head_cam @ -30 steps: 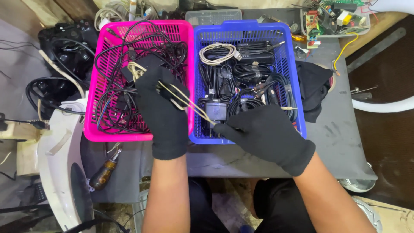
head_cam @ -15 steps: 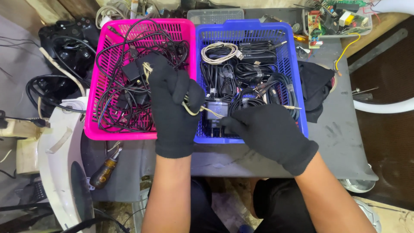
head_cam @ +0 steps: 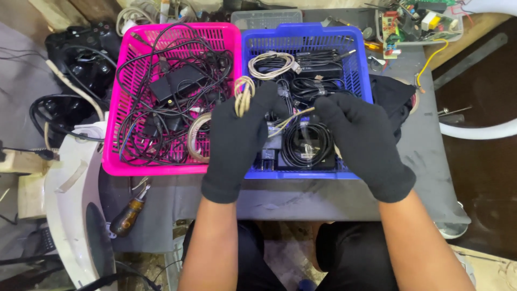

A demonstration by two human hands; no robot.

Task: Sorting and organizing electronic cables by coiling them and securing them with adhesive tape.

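Both of my hands wear black gloves and hold one beige cable (head_cam: 244, 96). My left hand (head_cam: 237, 137) grips the coiled part of that cable above the seam between the two baskets. My right hand (head_cam: 361, 140) pinches the cable's free end, stretched toward it over the blue basket (head_cam: 301, 36). The blue basket holds several bundled black cables and a coiled beige one. To its left, the pink basket (head_cam: 116, 129) is full of tangled black cables and a black power adapter (head_cam: 173, 85).
A screwdriver with a brown handle (head_cam: 128, 214) lies on the grey table (head_cam: 431, 178) below the pink basket. Circuit boards in a tray (head_cam: 414, 21) sit at the back right. A black cloth (head_cam: 392, 94) lies right of the blue basket. Black devices and cables lie at the left.
My left hand has wound more of the beige cable into a coil and risen toward the baskets' seam. My right hand has moved up and right along the cable's end.
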